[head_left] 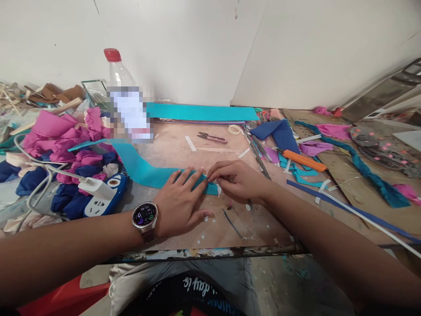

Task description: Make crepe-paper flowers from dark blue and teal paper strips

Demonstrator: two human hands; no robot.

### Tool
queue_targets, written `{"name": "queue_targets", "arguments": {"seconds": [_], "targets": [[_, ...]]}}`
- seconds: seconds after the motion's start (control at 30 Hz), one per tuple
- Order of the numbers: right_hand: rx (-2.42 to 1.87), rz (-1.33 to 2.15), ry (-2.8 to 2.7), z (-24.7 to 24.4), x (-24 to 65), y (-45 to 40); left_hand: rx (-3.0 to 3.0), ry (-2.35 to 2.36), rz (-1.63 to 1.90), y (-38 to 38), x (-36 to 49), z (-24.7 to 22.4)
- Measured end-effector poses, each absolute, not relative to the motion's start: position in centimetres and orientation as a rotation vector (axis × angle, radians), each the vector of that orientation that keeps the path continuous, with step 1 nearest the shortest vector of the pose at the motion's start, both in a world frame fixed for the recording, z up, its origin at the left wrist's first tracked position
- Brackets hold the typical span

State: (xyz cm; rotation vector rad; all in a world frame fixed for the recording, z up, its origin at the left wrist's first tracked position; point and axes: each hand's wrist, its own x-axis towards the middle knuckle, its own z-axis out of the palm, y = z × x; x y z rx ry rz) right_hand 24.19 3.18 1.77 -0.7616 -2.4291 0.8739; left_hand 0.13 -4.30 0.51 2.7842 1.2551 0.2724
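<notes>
Though wavy, smooth turquoise strip (136,169) beneath splayed left fingers (184,177), right fingers (226,169) pinched close, grip unclear.

Your left hand (184,199) covers part of the turquoise strip (138,169); your right hand (241,179) hides whatever lies within its curled fingers. Blurring masks the phone (131,114) and the bottle's (119,72) lower part. Your watch's (145,216) smallest marks are unreadable; both forearms (66,250) are cut off.
</notes>
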Motion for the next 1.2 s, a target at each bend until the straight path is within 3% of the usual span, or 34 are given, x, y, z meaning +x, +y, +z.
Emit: {"name": "queue_targets", "arguments": {"seconds": [0.87, 1.2], "targets": [[-0.757, 0.835, -2.487, 1.8, 24.3, 3.3, 2.866, 1.237, 0.341, -4.7, 0.2, 1.1], [-0.771, 0.837, -2.492, 1.8, 24.2, 3.2, 2.880, 1.231, 0.190, -4.8, 0.4, 2.1]]}}
